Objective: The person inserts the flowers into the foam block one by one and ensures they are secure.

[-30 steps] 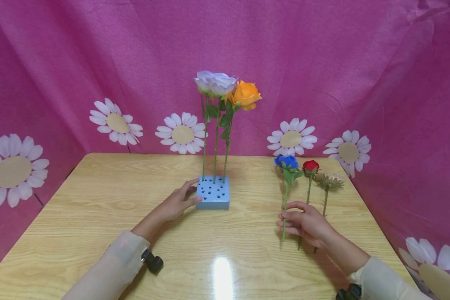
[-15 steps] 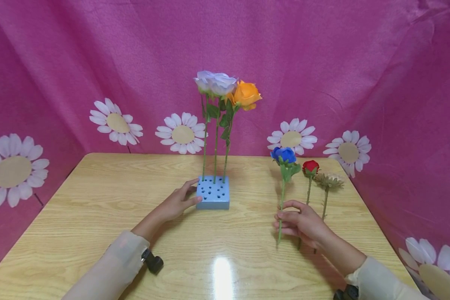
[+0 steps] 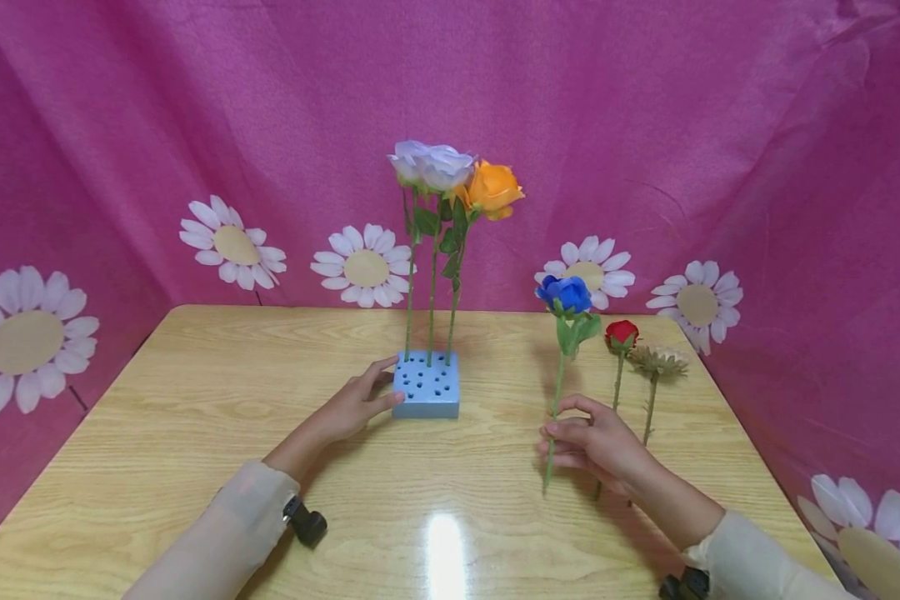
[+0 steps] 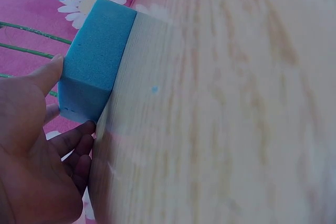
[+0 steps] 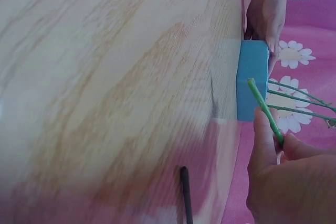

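Observation:
A light blue foam block (image 3: 426,411) with holes in its top stands mid-table. Two pale lilac flowers (image 3: 444,169) and an orange rose (image 3: 493,190) rise upright from holes along its back. My left hand (image 3: 354,408) holds the block's left side, thumb at the near corner and a finger at the far one; some fingers curl low beside it in the left wrist view. To the right, my right hand (image 3: 603,450) pinches the green stem of a blue flower (image 3: 564,294), bloom up and slightly tilted. In the right wrist view its cut stem end (image 5: 252,82) overlaps the block.
A red rose (image 3: 622,333) and a beige flower (image 3: 656,363) lie on the wooden table (image 3: 195,400) at the right, stems toward me, partly behind my right hand. Pink cloth (image 3: 307,100) printed with daisies hangs behind the table and at both sides.
My right hand has moved left with the blue flower, whose bloom has risen and turned more upright. The left hand and the block have stayed put.

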Tool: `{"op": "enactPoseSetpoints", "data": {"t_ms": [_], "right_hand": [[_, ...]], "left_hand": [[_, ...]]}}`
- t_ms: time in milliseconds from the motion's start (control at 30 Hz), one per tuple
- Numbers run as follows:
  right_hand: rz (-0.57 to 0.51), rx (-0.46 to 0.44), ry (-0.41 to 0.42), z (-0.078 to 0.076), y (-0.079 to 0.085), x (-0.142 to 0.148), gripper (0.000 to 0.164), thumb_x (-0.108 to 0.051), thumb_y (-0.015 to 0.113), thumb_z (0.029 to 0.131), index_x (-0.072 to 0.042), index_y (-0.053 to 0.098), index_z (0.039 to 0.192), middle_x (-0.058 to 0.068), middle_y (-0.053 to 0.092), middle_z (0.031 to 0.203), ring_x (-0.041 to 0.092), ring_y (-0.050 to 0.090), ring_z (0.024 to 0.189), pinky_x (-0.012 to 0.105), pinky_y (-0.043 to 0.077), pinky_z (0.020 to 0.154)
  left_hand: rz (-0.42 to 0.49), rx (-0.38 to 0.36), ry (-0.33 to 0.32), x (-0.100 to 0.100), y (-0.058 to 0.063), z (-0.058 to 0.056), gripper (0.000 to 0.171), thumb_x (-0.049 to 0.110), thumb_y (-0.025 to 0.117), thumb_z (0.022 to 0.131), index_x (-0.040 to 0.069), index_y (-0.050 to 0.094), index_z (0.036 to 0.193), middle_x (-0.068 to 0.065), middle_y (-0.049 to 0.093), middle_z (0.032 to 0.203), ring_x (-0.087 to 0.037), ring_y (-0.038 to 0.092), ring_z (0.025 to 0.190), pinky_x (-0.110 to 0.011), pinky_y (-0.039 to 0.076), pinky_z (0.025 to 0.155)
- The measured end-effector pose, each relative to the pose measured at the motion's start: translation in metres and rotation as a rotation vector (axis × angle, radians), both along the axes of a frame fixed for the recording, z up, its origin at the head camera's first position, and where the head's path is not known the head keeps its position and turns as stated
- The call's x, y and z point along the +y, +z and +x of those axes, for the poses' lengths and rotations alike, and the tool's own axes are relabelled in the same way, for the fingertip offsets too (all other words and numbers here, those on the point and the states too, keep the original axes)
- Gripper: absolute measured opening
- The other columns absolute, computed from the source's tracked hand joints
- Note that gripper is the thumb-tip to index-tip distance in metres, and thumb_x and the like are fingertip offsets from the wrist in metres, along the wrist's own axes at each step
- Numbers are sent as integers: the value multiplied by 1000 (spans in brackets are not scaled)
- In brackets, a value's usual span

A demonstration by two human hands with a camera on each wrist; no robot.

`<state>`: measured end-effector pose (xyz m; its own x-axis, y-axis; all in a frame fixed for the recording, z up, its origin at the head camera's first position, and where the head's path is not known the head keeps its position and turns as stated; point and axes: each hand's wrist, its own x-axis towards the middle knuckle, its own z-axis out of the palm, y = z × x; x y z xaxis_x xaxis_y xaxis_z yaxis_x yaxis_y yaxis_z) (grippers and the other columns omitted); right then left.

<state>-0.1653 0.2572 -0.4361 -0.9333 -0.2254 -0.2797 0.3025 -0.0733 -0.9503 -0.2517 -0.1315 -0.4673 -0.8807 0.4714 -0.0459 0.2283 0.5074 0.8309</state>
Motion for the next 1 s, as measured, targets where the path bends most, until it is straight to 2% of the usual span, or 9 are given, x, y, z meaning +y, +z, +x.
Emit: {"op": "enactPoseSetpoints", "data": {"t_ms": [333, 500, 733, 1000], "right_hand": [[-21, 59, 40, 0, 3, -10, 20, 2, 58, 103, -3, 46, 118, 11, 75, 98, 26, 77, 91, 40, 62, 81], [17, 89, 40, 0, 7, -17, 20, 3, 58, 102, -1, 46, 118, 12, 75, 97, 25, 77, 91, 39, 62, 81], [18, 149, 51, -2, 7, -28, 15, 7, 55, 102, -3, 49, 110, 10, 75, 91, 26, 77, 89, 42, 62, 82], [118, 245, 39, -3, 13, -44, 14, 6, 61, 99, 9, 52, 110, 16, 72, 92, 29, 77, 89, 47, 60, 86]], "left_hand": [[0, -1, 0, 0, 0, 0, 72, 35, 59, 106, 16, 21, 165, -23, 43, 158, -42, 28, 153, -62, 19, 122], [3, 1, -4, 0, 0, 0, 72, 35, 59, 106, 16, 21, 165, -24, 42, 158, -41, 30, 152, -62, 19, 123], [9, 2, -5, 0, 0, -1, 72, 32, 59, 106, 15, 21, 165, -24, 44, 157, -41, 31, 152, -62, 19, 122], [-3, -1, 5, 0, 0, 0, 71, 34, 59, 106, 17, 22, 165, -23, 43, 158, -42, 29, 152, -64, 16, 122]]}}
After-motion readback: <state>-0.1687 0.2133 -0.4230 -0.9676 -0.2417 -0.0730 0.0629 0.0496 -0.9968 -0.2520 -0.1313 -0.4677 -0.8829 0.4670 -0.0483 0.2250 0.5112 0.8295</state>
